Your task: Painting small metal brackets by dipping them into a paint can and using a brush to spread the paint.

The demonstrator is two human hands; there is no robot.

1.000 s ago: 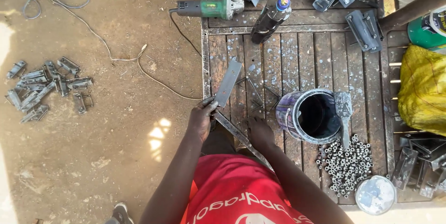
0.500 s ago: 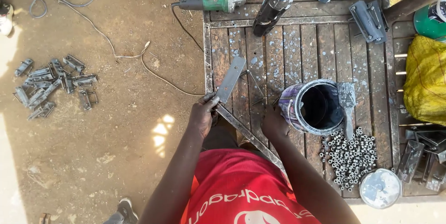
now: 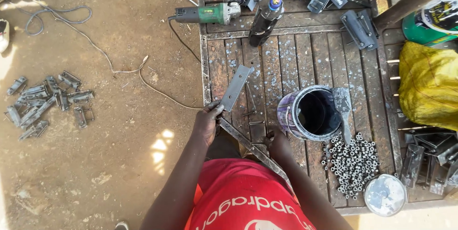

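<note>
The left hand (image 3: 208, 121) grips a flat metal bar (image 3: 236, 88) by its near end, angled over the slatted metal table (image 3: 281, 68). The right hand (image 3: 278, 144) rests curled near the paint can (image 3: 310, 113); its grip cannot be told.

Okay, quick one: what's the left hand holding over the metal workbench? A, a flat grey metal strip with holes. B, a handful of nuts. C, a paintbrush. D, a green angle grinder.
A: the left hand grips one end of a flat metal strip; the green angle grinder lies apart at the top of the bench.
</note>
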